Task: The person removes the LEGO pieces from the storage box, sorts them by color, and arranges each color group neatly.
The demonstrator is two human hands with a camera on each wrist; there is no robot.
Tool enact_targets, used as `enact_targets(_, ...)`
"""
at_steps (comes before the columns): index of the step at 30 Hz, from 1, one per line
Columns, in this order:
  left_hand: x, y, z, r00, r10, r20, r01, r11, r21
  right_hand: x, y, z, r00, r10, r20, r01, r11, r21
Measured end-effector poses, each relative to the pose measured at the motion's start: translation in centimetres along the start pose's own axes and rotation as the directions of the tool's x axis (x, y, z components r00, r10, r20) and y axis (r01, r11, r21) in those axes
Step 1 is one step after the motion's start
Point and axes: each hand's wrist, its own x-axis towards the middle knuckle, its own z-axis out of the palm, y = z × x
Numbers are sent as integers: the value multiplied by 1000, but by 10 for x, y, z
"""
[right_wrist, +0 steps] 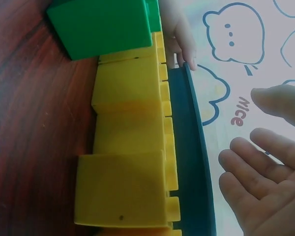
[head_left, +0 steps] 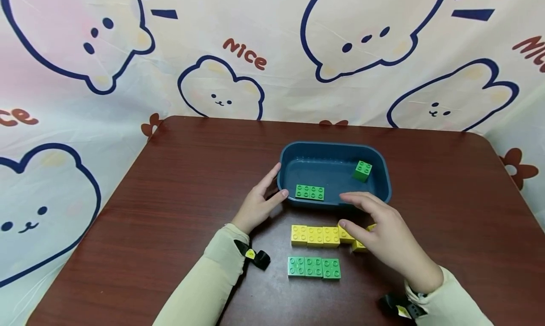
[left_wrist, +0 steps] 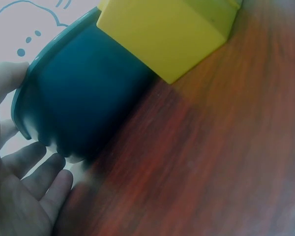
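My left hand [head_left: 258, 205] touches the left end of a dark blue tray [head_left: 336, 147], its fingers fairly straight along the side and its thumb at the front corner. Inside the tray, green toy bricks [head_left: 309, 192] lie at the front left, and another green brick [head_left: 362, 171] sits toward the right. Above the front right rim hovers my right hand [head_left: 385, 231], fingers loosely extended and holding nothing. Below it runs a row of yellow toy bricks [head_left: 315, 236], its right end partly hidden by that hand. Closer to me is a row of three green bricks [head_left: 313, 268].
All of this stands on a brown wooden table [head_left: 191, 174]. A pale curtain [head_left: 281, 89] printed with bears hangs behind and beside the table. Each wrist carries a small black camera, including the left wrist camera [head_left: 260, 259].
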Motion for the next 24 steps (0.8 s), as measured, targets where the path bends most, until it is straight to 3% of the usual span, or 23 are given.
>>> enact_targets(11,0,2,-1,1000,-6,-5,6,1000,0,22,2,-14,999,-20,-41,21,1000,22)
enact_targets(24,-1,1,0,1000,2,1,-2,1000,-1,63,17,-6,986,91,137,-96,995,27)
